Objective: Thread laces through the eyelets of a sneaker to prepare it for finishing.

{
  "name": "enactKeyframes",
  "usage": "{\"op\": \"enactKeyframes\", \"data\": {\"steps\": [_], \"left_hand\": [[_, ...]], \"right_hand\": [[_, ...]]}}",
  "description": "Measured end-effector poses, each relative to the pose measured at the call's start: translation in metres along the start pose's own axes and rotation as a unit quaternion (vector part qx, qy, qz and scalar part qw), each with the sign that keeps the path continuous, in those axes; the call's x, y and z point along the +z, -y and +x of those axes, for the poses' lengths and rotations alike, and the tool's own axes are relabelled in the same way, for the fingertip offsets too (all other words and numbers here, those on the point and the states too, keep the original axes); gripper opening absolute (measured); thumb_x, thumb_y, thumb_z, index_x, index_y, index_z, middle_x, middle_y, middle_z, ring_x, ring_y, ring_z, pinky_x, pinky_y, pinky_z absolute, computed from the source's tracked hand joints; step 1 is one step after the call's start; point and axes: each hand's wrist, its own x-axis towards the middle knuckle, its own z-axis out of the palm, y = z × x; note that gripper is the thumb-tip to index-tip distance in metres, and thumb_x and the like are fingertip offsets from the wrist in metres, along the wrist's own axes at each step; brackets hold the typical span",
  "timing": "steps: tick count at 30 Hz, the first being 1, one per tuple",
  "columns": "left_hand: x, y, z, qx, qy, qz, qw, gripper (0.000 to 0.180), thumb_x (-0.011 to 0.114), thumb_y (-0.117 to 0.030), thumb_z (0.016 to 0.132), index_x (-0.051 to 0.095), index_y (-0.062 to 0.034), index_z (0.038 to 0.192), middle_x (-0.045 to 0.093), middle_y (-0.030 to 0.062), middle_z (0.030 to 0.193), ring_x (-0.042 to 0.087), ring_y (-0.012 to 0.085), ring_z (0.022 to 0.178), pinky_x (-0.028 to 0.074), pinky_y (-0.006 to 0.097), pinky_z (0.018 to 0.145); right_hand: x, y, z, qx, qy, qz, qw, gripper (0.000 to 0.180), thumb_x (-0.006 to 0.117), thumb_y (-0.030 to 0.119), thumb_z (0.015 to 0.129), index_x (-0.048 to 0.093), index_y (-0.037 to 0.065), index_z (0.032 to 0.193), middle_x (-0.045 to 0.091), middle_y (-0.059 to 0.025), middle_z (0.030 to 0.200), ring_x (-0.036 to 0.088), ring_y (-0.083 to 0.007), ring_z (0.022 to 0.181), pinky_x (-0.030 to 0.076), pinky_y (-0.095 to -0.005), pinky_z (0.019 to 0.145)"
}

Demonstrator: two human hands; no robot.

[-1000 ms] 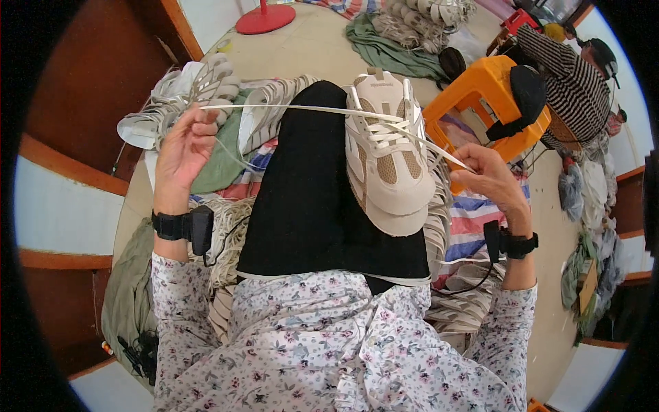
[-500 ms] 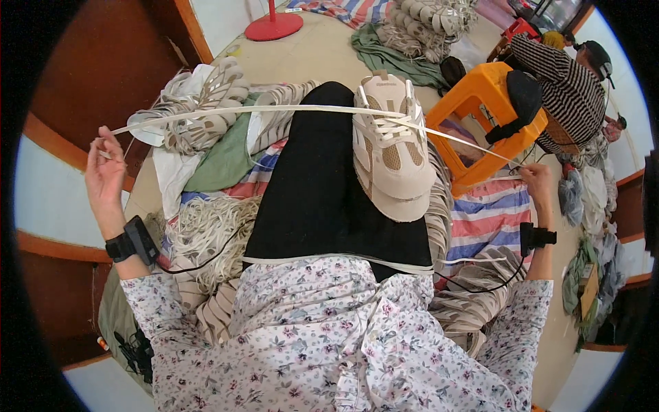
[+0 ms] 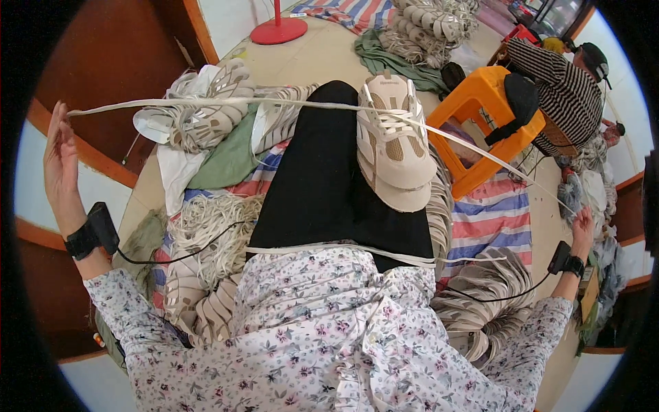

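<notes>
A beige sneaker upper (image 3: 400,172) with mesh patches lies on my black-covered lap (image 3: 302,199), its toe toward me. An off-white shoelace (image 3: 226,101) threads through its eyelets, and both its lengths stretch far out to the sides. At the far left my left hand (image 3: 62,154) is raised, fingers closed on one end of the lace. Lower, at the right, my right hand (image 3: 583,230) pinches the other end. Each wrist wears a black band with a small cable-fed device.
Loose laces (image 3: 213,223) lie in a heap by my left leg. Stacked uppers (image 3: 484,302) sit at my right, more (image 3: 206,113) at the far left. An orange stool (image 3: 473,123) stands ahead, with a person in stripes (image 3: 559,82) beyond it. A red round base (image 3: 278,31) stands behind.
Both hands have moved farther apart, the left outward and slightly up, the right outward and down. More lace shows on each side of the upper.
</notes>
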Motion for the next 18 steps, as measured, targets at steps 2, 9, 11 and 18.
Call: {"op": "enactKeyframes", "data": {"steps": [2, 9, 11, 18], "left_hand": [[0.039, 0.025, -0.011, 0.014, 0.048, 0.109, 0.993, 0.05, 0.055, -0.001, 0.096, 0.039, 0.0083, 0.142, 0.051, 0.0196, 0.139, 0.054, 0.0177, 0.122, 0.05, 0.024, 0.099], [0.225, 0.202, -0.095, -0.226, 0.264, 0.084, 0.934, 0.035, 0.063, -0.014, 0.092, 0.058, 0.0035, 0.122, 0.069, 0.0059, 0.1, 0.065, 0.0101, 0.09, 0.049, 0.021, 0.081], [0.264, 0.234, -0.117, -0.291, 0.293, 0.104, 0.905, 0.019, 0.062, -0.013, 0.094, 0.067, 0.0009, 0.106, 0.07, 0.0077, 0.093, 0.067, 0.0095, 0.084, 0.051, 0.019, 0.073], [0.303, 0.266, -0.153, -0.277, 0.357, 0.2, 0.869, 0.022, 0.061, -0.016, 0.096, 0.073, 0.0022, 0.091, 0.066, 0.0019, 0.071, 0.061, 0.0063, 0.062, 0.049, 0.019, 0.056]], "right_hand": [[-0.012, -0.003, -0.004, 0.103, -0.182, 0.225, 0.952, 0.029, 0.054, 0.007, 0.098, 0.053, -0.001, 0.125, 0.054, -0.0002, 0.086, 0.05, -0.0087, 0.071, 0.044, -0.0209, 0.063], [0.229, 0.047, -0.074, 0.1, 0.121, -0.024, 0.987, 0.016, 0.064, 0.011, 0.09, 0.068, 0.005, 0.104, 0.06, 0.0043, 0.083, 0.052, -0.0045, 0.065, 0.04, -0.0187, 0.056], [0.327, 0.07, -0.09, 0.159, 0.108, 0.025, 0.981, 0.014, 0.062, 0.015, 0.093, 0.068, 0.005, 0.103, 0.065, 0.0015, 0.084, 0.057, -0.004, 0.067, 0.039, -0.0164, 0.053], [0.47, 0.114, -0.112, 0.149, 0.228, 0.102, 0.957, 0.012, 0.065, 0.016, 0.096, 0.065, 0.004, 0.097, 0.058, 0.0054, 0.069, 0.044, -0.0024, 0.05, 0.029, -0.0166, 0.044]]}}
